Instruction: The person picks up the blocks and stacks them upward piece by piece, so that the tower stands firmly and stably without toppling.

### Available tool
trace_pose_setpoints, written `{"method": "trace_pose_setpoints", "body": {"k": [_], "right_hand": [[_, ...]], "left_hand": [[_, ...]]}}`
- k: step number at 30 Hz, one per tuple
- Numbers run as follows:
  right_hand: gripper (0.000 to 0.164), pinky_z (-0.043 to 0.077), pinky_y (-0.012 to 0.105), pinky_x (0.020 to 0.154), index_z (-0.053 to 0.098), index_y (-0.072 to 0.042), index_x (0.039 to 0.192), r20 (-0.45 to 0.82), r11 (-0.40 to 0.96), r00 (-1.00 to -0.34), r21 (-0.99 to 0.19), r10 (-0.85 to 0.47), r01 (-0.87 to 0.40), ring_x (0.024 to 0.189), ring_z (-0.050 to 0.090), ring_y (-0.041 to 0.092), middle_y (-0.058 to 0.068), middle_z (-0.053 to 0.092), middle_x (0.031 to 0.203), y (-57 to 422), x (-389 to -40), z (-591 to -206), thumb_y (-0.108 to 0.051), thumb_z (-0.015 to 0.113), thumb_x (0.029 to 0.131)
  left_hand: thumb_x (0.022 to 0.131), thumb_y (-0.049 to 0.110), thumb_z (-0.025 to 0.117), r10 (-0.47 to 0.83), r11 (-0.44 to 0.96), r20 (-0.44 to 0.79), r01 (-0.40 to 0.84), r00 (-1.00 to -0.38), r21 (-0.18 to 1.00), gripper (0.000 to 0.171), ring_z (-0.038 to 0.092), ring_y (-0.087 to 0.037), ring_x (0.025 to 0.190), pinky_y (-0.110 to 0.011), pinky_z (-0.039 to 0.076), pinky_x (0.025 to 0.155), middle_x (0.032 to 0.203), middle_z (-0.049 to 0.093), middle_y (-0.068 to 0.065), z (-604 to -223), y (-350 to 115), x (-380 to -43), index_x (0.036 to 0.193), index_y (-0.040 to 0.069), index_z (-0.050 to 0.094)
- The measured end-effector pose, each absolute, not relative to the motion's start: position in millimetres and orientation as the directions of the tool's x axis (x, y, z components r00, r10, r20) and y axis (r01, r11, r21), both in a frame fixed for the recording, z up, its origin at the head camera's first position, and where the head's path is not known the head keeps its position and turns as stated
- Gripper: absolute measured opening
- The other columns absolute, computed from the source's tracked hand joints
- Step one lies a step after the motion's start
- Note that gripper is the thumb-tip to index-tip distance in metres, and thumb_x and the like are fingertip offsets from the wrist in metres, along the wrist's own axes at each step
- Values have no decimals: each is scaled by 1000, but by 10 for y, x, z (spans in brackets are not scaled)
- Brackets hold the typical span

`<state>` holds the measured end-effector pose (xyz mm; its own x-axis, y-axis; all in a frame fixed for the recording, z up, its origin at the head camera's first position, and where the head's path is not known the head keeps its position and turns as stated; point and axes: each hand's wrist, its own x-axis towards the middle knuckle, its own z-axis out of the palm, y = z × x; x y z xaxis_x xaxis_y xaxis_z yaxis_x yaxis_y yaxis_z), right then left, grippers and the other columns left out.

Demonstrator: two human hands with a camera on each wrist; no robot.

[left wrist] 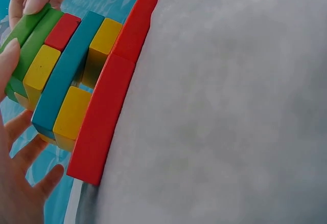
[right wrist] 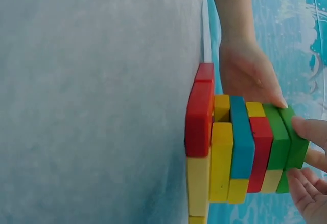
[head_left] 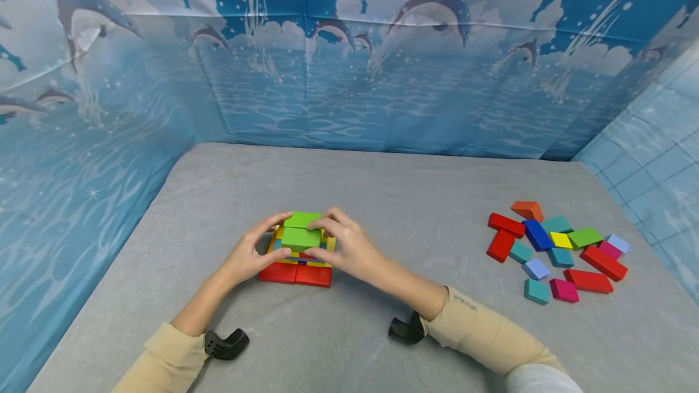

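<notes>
- Beyond left hand (head_left: pixel 248 256) and right hand (head_left: pixel 354 247): dolphin-print curtain (head_left: pixel 327 108), hung perhaps to screen off surroundings.
- Beneath both hands: grey table (head_left: pixel 415 199), broad enough to keep gathered and scattered pieces apart.
- Well out to the right of the right hand: loose blocks (head_left: pixel 560 256) in many colours, probably left there to give both arms elbow room.
- Between the hands: stack (right wrist: pixel 242 142) of coloured layers, upright on the table, likely central so as to suit a grip from either end.
- At the stack's two ends: hands apart from each other, left and right each pinching the topmost green blocks (head_left: pixel 301 239) between thumb and fingers, seemingly to keep edges level without disturbing lower layers.
- Below the hands, at the stack's foot: two red blocks (head_left: pixel 277 272), laid end to end, presumably for a steady base.
- Below the fingertips, midway down: teal block (left wrist: pixel 66 75), bridging a gap.
- Under that: smaller yellow blocks (left wrist: pixel 72 112), spaced apart, apparently as supports.
</notes>
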<state>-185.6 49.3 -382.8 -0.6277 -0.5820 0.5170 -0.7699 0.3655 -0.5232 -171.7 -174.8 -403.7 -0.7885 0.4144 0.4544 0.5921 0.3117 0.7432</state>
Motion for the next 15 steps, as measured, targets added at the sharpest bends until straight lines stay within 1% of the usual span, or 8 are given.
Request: {"method": "trace_pose_setpoints", "body": {"k": [3,5,7,9,11,15], "right_hand": [[55,49,33,77,56,-4,117,473,387,-660,-553,-583,-738,94,51,23,9,47,105,512,-1912,-3836,-23,79,71],[66,47,35,84,51,-5,125,410,411,-688,-580,-599,-703,103,50,23,9,47,114,533,-1962,-3835,-28,79,70],[74,46,36,89,46,-6,131,341,422,-706,-614,-620,-667,108,49,23,9,47,123,554,-2011,-3837,-30,79,70],[75,45,37,90,44,-7,133,285,420,-712,-647,-641,-637,110,50,21,9,49,128,567,-2050,-3841,-31,78,71],[74,45,37,90,44,-7,133,252,412,-714,-672,-654,-615,110,51,20,7,51,129,574,-2072,-3845,-31,78,72],[72,47,34,87,46,-7,131,238,401,-715,-693,-657,-599,107,52,19,6,53,126,568,-2085,-3843,-32,78,72]], "left_hand": [[72,-11,65,411,315,457,593,-789,741,59,46,-6,107,-50,40,86,126,49,-22,-4039,-1744,-1716,128,-7,44],[72,-11,65,409,318,459,595,-789,738,59,46,-6,107,-51,40,86,125,49,-22,-4038,-1741,-1715,127,-7,44],[72,-11,65,409,318,463,599,-786,735,59,46,-6,108,-50,40,86,125,49,-22,-4037,-1741,-1714,127,-7,44],[73,-10,65,413,316,467,604,-782,731,58,45,-6,109,-49,40,86,125,49,-22,-4035,-1744,-1716,127,-7,44],[73,-11,65,420,310,464,604,-780,734,58,44,-6,111,-49,40,86,126,47,-23,-4030,-1749,-1718,127,-7,44],[74,-10,65,435,300,453,599,-778,742,59,41,-9,117,-52,38,87,129,44,-22,-4011,-1750,-1729,128,-7,43]]}}
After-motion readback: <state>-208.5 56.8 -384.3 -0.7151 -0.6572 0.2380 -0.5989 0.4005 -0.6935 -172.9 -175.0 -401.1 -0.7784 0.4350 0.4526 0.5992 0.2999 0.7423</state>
